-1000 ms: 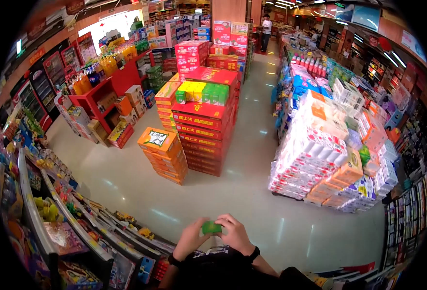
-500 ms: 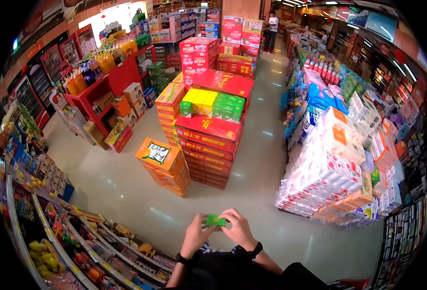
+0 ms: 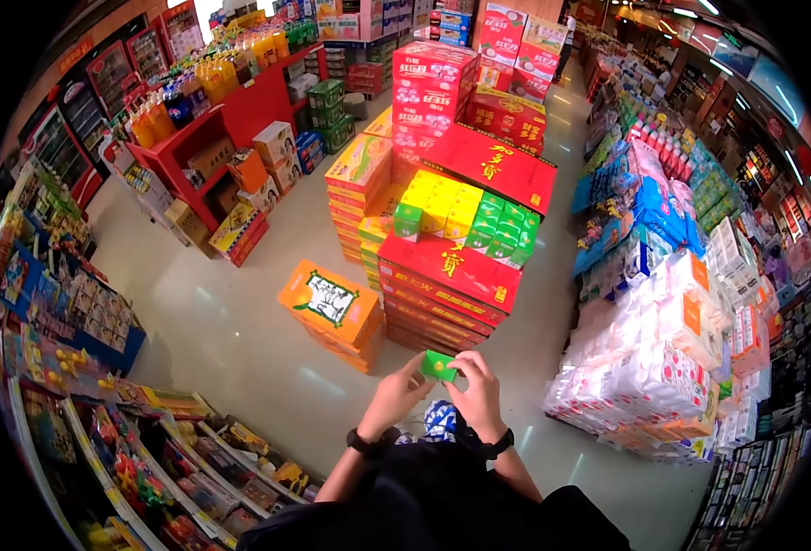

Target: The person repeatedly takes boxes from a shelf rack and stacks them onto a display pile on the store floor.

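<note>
Between my two hands is a small green box (image 3: 439,365), held up in front of my body. My left hand (image 3: 400,393) grips its left side, and the fingers of my right hand (image 3: 477,390) pinch its right side. Just beyond, small green boxes (image 3: 506,228) and yellow boxes (image 3: 442,202) stand in rows on a stack of red cartons (image 3: 447,268). One green box (image 3: 407,220) stands at the left front of the rows. What the box contains cannot be seen.
A lower stack of orange cartons (image 3: 332,303) stands left of the red stack. Wrapped tissue packs (image 3: 630,381) are piled on the right. Toy shelves (image 3: 139,441) line the lower left, and a red shelf (image 3: 231,138) carries bottles. Tiled floor (image 3: 212,321) runs between.
I have come closer to the red carton stack, and the view has tilted. My hands, still on the green box, appear higher and further right.
</note>
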